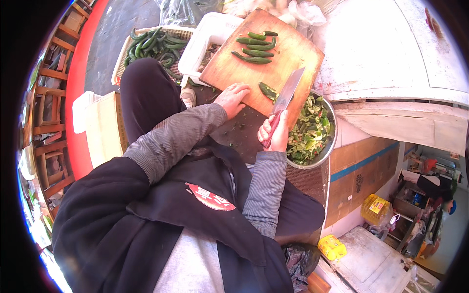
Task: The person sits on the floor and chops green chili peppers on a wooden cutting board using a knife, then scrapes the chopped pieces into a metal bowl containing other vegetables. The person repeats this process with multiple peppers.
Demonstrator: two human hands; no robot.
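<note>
My right hand (274,132) is closed around the dark red handle of a cleaver-like kitchen knife (290,86), whose broad blade lies over the right part of a wooden cutting board (220,67). Partly under the blade are pieces of green pepper (268,91). My left hand (233,99) rests at the board's near left edge, fingers slightly spread, holding nothing that shows. Several whole long green peppers (256,53) lie in a row towards the board's far side. A metal bowl (332,141) of chopped green pepper (310,132) stands beside and partly below the board's right edge.
A wicker-like basket (119,62) of long green peppers stands at the upper left. Next to it, a white plastic tub (188,55) sits partly beneath the board. A cardboard box (104,126) is left of my knee. White cabinetry (370,47) and a yellow container (332,247) are on the right.
</note>
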